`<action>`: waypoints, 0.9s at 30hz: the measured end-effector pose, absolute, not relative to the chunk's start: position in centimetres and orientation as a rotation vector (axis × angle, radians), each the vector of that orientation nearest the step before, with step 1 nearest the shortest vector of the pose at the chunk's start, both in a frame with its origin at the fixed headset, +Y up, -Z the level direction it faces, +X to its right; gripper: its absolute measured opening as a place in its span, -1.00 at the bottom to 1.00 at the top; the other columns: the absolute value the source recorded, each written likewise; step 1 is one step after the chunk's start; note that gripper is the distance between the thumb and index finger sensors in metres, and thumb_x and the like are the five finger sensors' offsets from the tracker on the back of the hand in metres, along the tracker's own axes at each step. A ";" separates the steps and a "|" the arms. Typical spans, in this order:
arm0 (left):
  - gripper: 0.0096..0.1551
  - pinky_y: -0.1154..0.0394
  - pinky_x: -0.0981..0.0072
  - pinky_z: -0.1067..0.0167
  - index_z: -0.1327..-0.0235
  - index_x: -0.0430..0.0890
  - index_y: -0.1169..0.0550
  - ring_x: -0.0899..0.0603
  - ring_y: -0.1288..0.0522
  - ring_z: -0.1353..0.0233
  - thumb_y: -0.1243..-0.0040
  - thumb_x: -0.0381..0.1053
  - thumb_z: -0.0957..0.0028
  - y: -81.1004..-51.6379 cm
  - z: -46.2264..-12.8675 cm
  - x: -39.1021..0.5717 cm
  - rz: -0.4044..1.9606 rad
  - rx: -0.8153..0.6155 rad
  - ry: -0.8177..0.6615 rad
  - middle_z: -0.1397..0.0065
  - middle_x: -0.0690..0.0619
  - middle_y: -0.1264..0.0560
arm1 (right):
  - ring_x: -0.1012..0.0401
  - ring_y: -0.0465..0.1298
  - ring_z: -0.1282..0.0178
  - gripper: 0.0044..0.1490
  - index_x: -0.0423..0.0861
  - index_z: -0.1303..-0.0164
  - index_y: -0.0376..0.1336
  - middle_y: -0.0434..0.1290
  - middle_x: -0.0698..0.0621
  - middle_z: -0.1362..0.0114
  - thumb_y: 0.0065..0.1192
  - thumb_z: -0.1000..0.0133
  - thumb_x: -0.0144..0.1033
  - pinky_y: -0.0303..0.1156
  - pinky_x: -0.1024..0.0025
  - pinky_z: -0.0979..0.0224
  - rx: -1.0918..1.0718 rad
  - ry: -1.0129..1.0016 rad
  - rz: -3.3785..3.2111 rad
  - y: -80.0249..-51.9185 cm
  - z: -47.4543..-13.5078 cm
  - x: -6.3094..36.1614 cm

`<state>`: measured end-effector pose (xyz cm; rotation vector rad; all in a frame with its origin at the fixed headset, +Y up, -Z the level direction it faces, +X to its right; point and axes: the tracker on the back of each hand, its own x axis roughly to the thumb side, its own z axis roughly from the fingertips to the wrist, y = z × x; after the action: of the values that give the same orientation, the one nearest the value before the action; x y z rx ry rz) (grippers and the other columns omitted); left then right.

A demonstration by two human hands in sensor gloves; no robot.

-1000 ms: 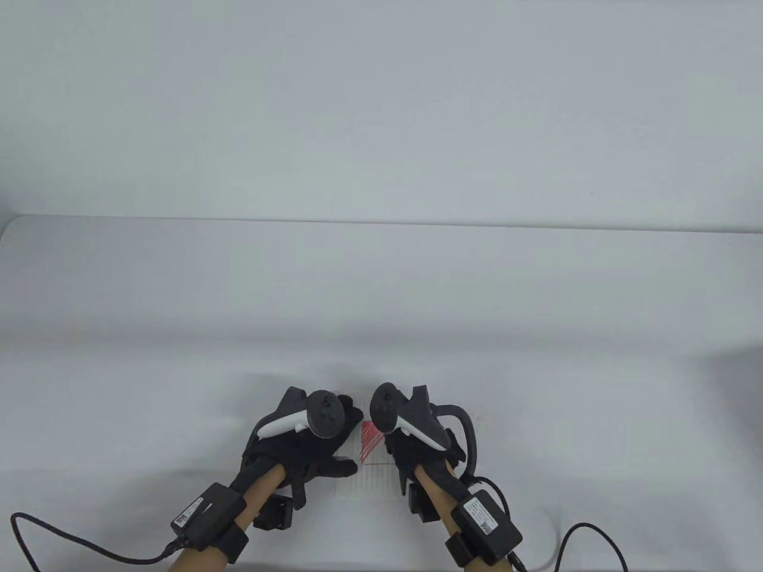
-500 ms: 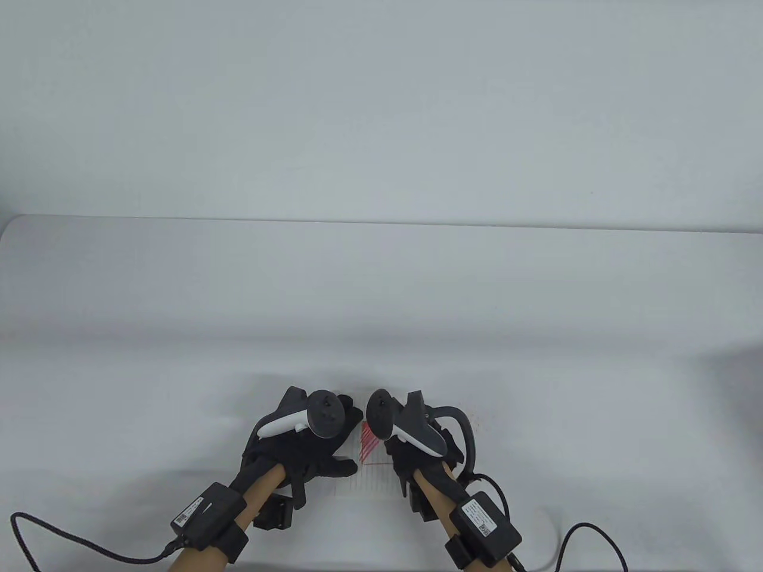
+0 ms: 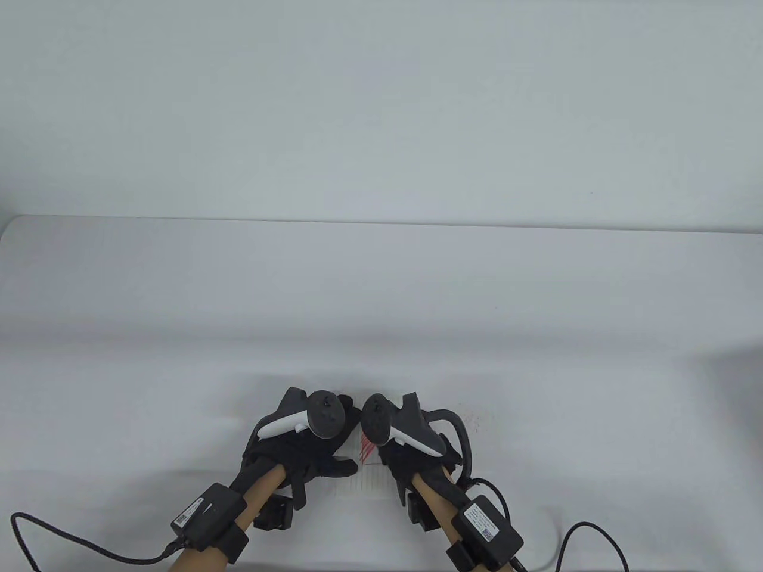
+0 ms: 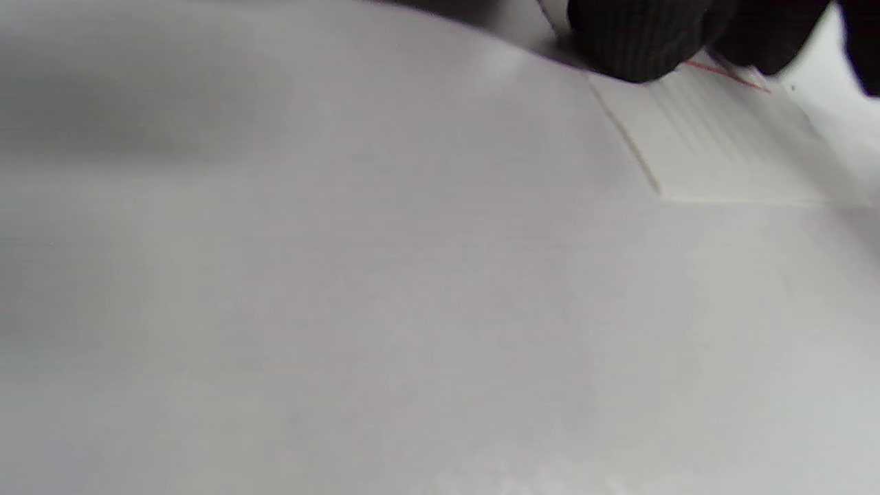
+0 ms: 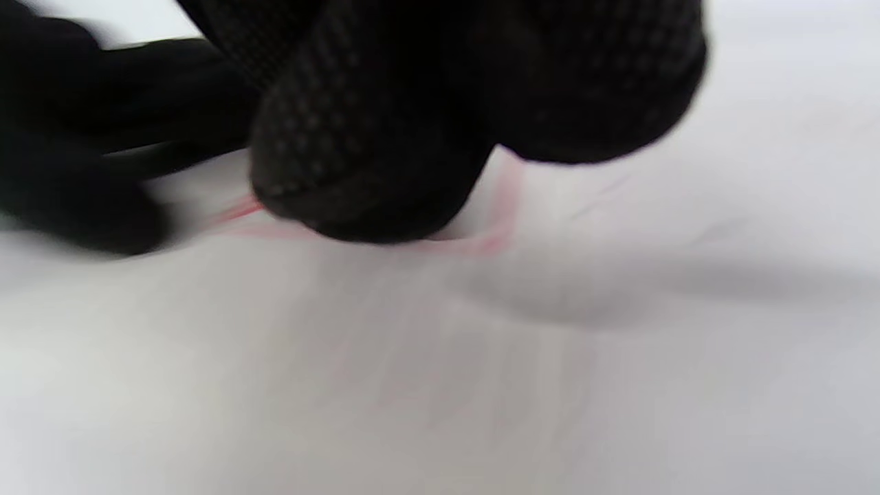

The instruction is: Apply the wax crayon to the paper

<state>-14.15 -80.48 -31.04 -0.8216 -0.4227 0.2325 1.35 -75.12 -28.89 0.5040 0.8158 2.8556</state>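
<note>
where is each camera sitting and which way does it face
Table view: high in front, looking down at the table; both forearms, left hand and right hand with trackers enter from the bottom edge over the paper.
Left wrist view: low on the left wrist, skimming the table toward the paper's corner; gloved fingers at the top right.
Right wrist view: low on the right wrist, very close; bunched fingers over red marks.
Shared: all three show the paper and red marks.
</note>
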 end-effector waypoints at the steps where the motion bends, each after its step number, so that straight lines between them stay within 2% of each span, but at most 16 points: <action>1: 0.09 0.74 -0.15 -0.38 -0.48 0.29 0.48 -0.01 0.73 -0.58 0.06 0.36 -0.14 -80.5 -31.0 -14.1 0.233 -0.821 -0.423 -0.58 0.31 0.65 | 0.35 0.66 0.41 -0.47 -0.16 -0.34 0.32 0.62 -0.08 -0.04 0.22 -0.17 -0.29 0.62 0.44 0.31 0.512 0.887 2.802 -75.2 -28.6 1.2; 4: 0.09 0.74 -0.15 -0.38 -0.48 0.29 0.48 -0.01 0.73 -0.58 0.06 0.36 -0.14 -80.5 -31.0 -14.1 0.234 -0.822 -0.423 -0.58 0.32 0.65 | 0.35 0.66 0.41 -0.52 -0.03 -0.29 0.37 0.63 -0.03 -0.02 0.24 -0.15 -0.26 0.62 0.44 0.31 0.423 0.735 2.923 -75.2 -29.4 2.2; 6: 0.09 0.74 -0.16 -0.38 -0.48 0.29 0.48 -0.01 0.73 -0.58 0.06 0.36 -0.14 -80.5 -31.1 -14.1 0.231 -0.822 -0.423 -0.58 0.30 0.65 | 0.35 0.66 0.43 -0.50 -0.10 -0.29 0.37 0.63 -0.05 -0.03 0.26 -0.14 -0.27 0.62 0.45 0.34 0.228 0.553 3.053 -75.1 -30.4 3.7; 8: 0.09 0.73 -0.16 -0.38 -0.49 0.29 0.48 -0.02 0.73 -0.58 0.06 0.35 -0.14 -80.5 -31.0 -14.1 0.234 -0.820 -0.424 -0.58 0.30 0.65 | 0.37 0.66 0.45 -0.50 -0.10 -0.28 0.38 0.63 -0.05 -0.03 0.25 -0.14 -0.27 0.63 0.47 0.35 0.130 0.454 3.112 -75.1 -31.0 4.4; 10: 0.09 0.73 -0.16 -0.39 -0.49 0.29 0.47 -0.02 0.72 -0.58 0.05 0.35 -0.14 -80.5 -31.0 -14.1 0.237 -0.815 -0.425 -0.58 0.30 0.64 | 0.37 0.66 0.46 -0.50 -0.12 -0.28 0.38 0.63 -0.06 -0.01 0.25 -0.14 -0.28 0.63 0.48 0.36 0.131 0.363 3.173 -75.1 -30.6 4.0; 12: 0.09 0.73 -0.16 -0.39 -0.49 0.29 0.47 -0.02 0.72 -0.58 0.05 0.35 -0.14 -80.5 -31.0 -14.1 0.234 -0.815 -0.424 -0.58 0.30 0.64 | 0.38 0.66 0.45 -0.49 -0.14 -0.30 0.36 0.63 -0.06 -0.01 0.25 -0.15 -0.28 0.63 0.48 0.35 0.274 0.427 3.164 -74.9 -29.7 2.8; 14: 0.09 0.73 -0.16 -0.38 -0.49 0.29 0.48 -0.01 0.73 -0.58 0.05 0.35 -0.14 -80.5 -31.0 -14.1 0.233 -0.817 -0.424 -0.58 0.31 0.64 | 0.37 0.66 0.44 -0.48 -0.14 -0.31 0.35 0.63 -0.07 -0.02 0.24 -0.15 -0.28 0.63 0.47 0.34 0.446 0.655 3.009 -74.8 -29.0 1.5; 15: 0.09 0.73 -0.15 -0.38 -0.49 0.29 0.48 -0.01 0.73 -0.58 0.06 0.35 -0.14 -80.5 -31.0 -14.1 0.234 -0.818 -0.424 -0.58 0.31 0.65 | 0.36 0.66 0.42 -0.48 -0.14 -0.32 0.34 0.62 -0.07 -0.03 0.24 -0.16 -0.28 0.62 0.46 0.32 0.516 0.841 2.886 -75.0 -28.6 0.8; 16: 0.09 0.74 -0.15 -0.38 -0.49 0.30 0.48 -0.01 0.73 -0.58 0.05 0.35 -0.14 -80.5 -31.0 -14.1 0.235 -0.818 -0.423 -0.58 0.31 0.64 | 0.35 0.66 0.42 -0.48 -0.15 -0.33 0.33 0.62 -0.07 -0.03 0.23 -0.16 -0.29 0.62 0.45 0.31 0.513 0.876 2.859 -75.1 -28.4 0.6; 18: 0.09 0.73 -0.15 -0.38 -0.49 0.29 0.48 -0.01 0.73 -0.58 0.05 0.35 -0.14 -80.5 -31.0 -14.2 0.235 -0.818 -0.423 -0.58 0.31 0.64 | 0.35 0.66 0.41 -0.52 -0.03 -0.28 0.37 0.63 -0.04 -0.03 0.25 -0.15 -0.25 0.62 0.45 0.31 0.459 0.747 2.985 -74.9 -29.0 1.2; 20: 0.09 0.73 -0.16 -0.38 -0.49 0.29 0.48 -0.01 0.73 -0.58 0.05 0.35 -0.14 -80.5 -31.0 -14.1 0.233 -0.817 -0.424 -0.58 0.30 0.64 | 0.35 0.66 0.44 -0.50 -0.10 -0.28 0.37 0.63 -0.05 -0.02 0.26 -0.14 -0.27 0.62 0.45 0.34 0.253 0.570 3.113 -74.8 -29.9 2.7; 22: 0.09 0.73 -0.16 -0.38 -0.49 0.29 0.48 -0.01 0.73 -0.58 0.06 0.35 -0.14 -80.4 -31.0 -14.1 0.232 -0.818 -0.424 -0.58 0.30 0.64 | 0.37 0.66 0.44 -0.50 -0.09 -0.27 0.38 0.63 -0.03 -0.02 0.26 -0.13 -0.26 0.63 0.48 0.35 0.159 0.453 3.206 -74.9 -30.8 4.0; 25: 0.09 0.73 -0.16 -0.38 -0.49 0.29 0.48 -0.01 0.73 -0.58 0.06 0.35 -0.14 -80.5 -31.0 -14.1 0.232 -0.820 -0.424 -0.58 0.31 0.65 | 0.36 0.66 0.40 -0.49 -0.11 -0.29 0.37 0.62 -0.05 -0.04 0.28 -0.13 -0.27 0.63 0.46 0.30 0.214 0.420 3.148 -74.9 -30.2 3.8; 27: 0.09 0.74 -0.15 -0.38 -0.48 0.29 0.48 -0.01 0.73 -0.58 0.06 0.35 -0.14 -80.5 -31.0 -14.1 0.234 -0.822 -0.424 -0.58 0.31 0.65 | 0.35 0.65 0.32 -0.45 -0.08 -0.34 0.32 0.59 -0.03 -0.12 0.30 -0.12 -0.26 0.61 0.44 0.22 0.349 0.572 3.069 -74.8 -29.4 2.6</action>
<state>-14.14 -80.46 -31.03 -0.8218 -0.4237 0.2342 2.58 -74.80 -29.36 0.3494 0.5716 3.0694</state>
